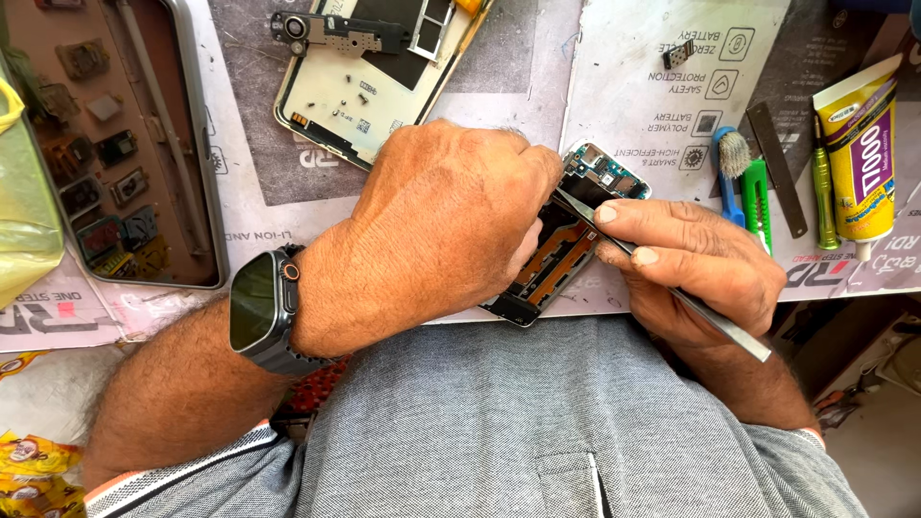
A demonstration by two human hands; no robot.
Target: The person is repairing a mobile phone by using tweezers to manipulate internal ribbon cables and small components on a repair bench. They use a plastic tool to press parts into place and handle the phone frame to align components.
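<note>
An opened phone body (566, 245) with its circuit board bared lies at the bench's near edge. My left hand (432, 230) covers its left half and grips it; a dark smartwatch (257, 302) sits on that wrist. My right hand (696, 264) pinches metal tweezers (672, 288), whose tip points into the phone's upper inside, just beside my left fingers. The tweezers' back end sticks out past my right palm.
Another opened phone shell (355, 86) lies at the top. A metal tray of small parts (125, 144) stands left. To the right lie a brush (734, 158), a green tool (758, 197), a flat metal blade (777, 168) and a yellow glue tube (863, 153).
</note>
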